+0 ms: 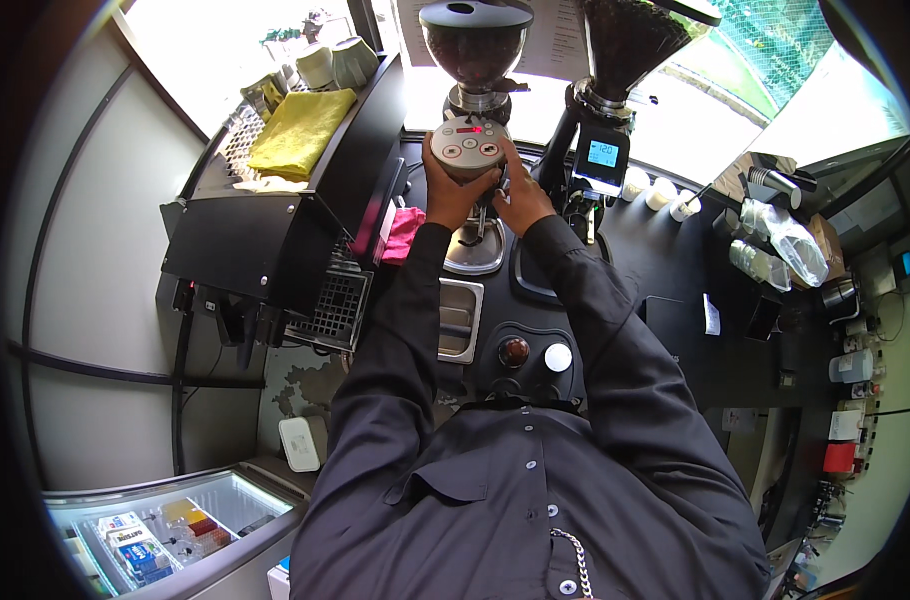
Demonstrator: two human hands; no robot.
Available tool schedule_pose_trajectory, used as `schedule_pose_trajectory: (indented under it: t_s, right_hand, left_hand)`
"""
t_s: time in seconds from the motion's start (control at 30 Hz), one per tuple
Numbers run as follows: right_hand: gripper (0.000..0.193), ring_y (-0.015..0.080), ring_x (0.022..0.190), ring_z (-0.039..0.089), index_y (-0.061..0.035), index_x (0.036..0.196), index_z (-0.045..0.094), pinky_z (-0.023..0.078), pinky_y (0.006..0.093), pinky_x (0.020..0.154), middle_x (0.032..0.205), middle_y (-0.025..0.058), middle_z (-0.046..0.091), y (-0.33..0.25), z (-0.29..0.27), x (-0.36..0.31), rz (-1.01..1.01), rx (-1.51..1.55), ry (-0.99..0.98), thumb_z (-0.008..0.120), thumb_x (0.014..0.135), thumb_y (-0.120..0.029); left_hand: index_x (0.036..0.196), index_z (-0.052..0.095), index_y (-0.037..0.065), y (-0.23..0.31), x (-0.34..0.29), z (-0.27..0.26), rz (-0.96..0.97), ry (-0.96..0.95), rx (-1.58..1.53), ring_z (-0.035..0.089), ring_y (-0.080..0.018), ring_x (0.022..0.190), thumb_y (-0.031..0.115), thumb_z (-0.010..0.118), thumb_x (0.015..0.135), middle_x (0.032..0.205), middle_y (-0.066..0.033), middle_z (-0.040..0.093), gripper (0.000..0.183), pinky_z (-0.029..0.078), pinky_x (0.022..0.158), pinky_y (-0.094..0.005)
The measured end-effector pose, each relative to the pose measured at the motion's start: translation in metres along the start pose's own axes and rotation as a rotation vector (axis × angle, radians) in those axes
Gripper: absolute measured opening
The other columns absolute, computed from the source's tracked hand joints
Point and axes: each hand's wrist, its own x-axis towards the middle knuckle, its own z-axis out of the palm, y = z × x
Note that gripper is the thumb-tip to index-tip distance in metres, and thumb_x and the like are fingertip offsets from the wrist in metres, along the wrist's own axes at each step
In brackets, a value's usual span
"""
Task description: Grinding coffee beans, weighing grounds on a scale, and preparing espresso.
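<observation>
Evidently, your left hand (449,196) and right hand (524,196) flanked the grinder (467,168) below its round button panel (469,137), above the metal tray (475,258), fingers bent, their pinch impossible to tell, so steady, even pressure likely served best.

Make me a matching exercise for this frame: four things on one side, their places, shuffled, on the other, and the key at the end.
Things
1. left hand
2. yellow cloth
3. blue-lit screen
4. brown round knob

Places
A. on the right-hand grinder
B. on the black mat, left of a white disc
C. at the left side of the round control panel
D. on top of the black machine

Pairs: 1-C; 2-D; 3-A; 4-B
</observation>
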Motion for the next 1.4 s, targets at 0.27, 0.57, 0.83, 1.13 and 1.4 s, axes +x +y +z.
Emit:
schedule_pose_trajectory:
  t_s: [0.27,0.57,0.83,1.13,1.4]
  right_hand:
    - [0.095,0.0478,0.132,0.052,-0.0247,0.163,0.008,0.046,0.0527,0.105,0.149,0.0300,0.047,0.002,0.001,0.000,-0.033,0.005,0.024,0.063,0.088,-0.006]
    - [0.095,0.0486,0.130,0.054,-0.0253,0.163,0.007,0.047,0.0540,0.104,0.148,0.0305,0.048,-0.001,0.001,-0.001,-0.024,0.001,0.018,0.063,0.088,-0.007]
    - [0.095,0.0487,0.130,0.054,-0.0255,0.163,0.007,0.047,0.0543,0.104,0.147,0.0307,0.048,0.004,0.001,0.000,-0.007,0.012,0.014,0.063,0.088,-0.007]
    - [0.097,0.0484,0.131,0.053,-0.0240,0.163,0.006,0.047,0.0536,0.105,0.148,0.0308,0.047,-0.005,0.001,-0.001,0.040,0.038,-0.028,0.063,0.087,-0.006]
    - [0.097,0.0518,0.132,0.051,-0.0177,0.162,0.006,0.045,0.0536,0.108,0.145,0.0358,0.049,-0.001,0.002,-0.001,-0.039,0.006,0.021,0.063,0.086,-0.004]
  left_hand:
    - [0.157,0.000,0.002,0.003,0.000,0.002,-0.015,-0.008,-0.053,0.047,-0.0304,0.136,0.008,0.092,0.071,0.148,-0.0240,0.036,0.126,0.051,0.107,-0.0399]
    - [0.157,0.001,0.003,0.003,0.000,0.001,0.009,0.006,0.000,0.047,-0.0306,0.135,0.008,0.093,0.070,0.148,-0.0235,0.036,0.126,0.051,0.107,-0.0396]
    - [0.157,0.001,0.003,0.008,-0.001,0.004,-0.018,-0.007,-0.034,0.048,-0.0299,0.135,0.008,0.093,0.071,0.148,-0.0230,0.036,0.125,0.052,0.106,-0.0390]
    - [0.157,0.001,0.002,0.001,-0.001,-0.001,-0.007,0.016,0.009,0.046,-0.0300,0.136,0.012,0.094,0.070,0.149,-0.0234,0.036,0.127,0.050,0.108,-0.0392]
    - [0.157,0.001,0.002,-0.002,0.000,0.000,0.006,0.008,0.008,0.046,-0.0301,0.136,0.012,0.094,0.070,0.149,-0.0237,0.036,0.128,0.049,0.108,-0.0390]
